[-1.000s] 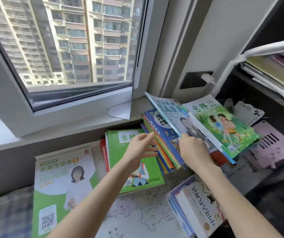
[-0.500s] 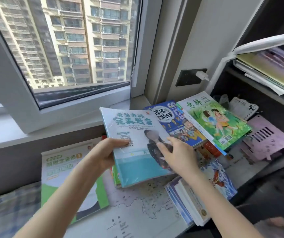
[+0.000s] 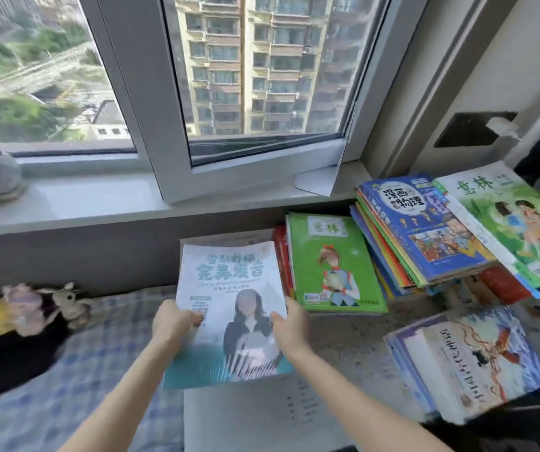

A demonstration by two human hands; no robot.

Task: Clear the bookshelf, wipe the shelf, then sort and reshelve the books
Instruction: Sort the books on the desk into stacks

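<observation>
Now: thin book gripped by both side edges

Held flat between the left hand [image 3: 172, 324] and right hand [image 3: 290, 331], the book [image 3: 229, 288], over a white sheet [image 3: 262, 415] just under the wrists. Gripped partway up each long edge, fingers curled round from either side, thumbs seemingly on the cover.

Probably light and floppy: thin, soft-covered, broad in face. Glossy, perhaps film-wrapped toward the near end, so likely slick under dry fingers. Best taken as here, at both long edges, or one-handed by the spine. Held by a single corner, likely to sag and slide. Little to break, only corners to bend.

Just right of the right hand, a green magazine [image 3: 334, 265] atop a short pile. Further right and ahead, a fanned blue stack [image 3: 422, 233], leaning and apt to slip if nudged. Beside the right forearm, a near stack [image 3: 471, 357]. Left of the left hand, a checked blanket [image 3: 76, 386] and a plush toy [image 3: 30, 308]. Shelf out of sight. Sorting seemingly under way, reshelving not yet done.
</observation>
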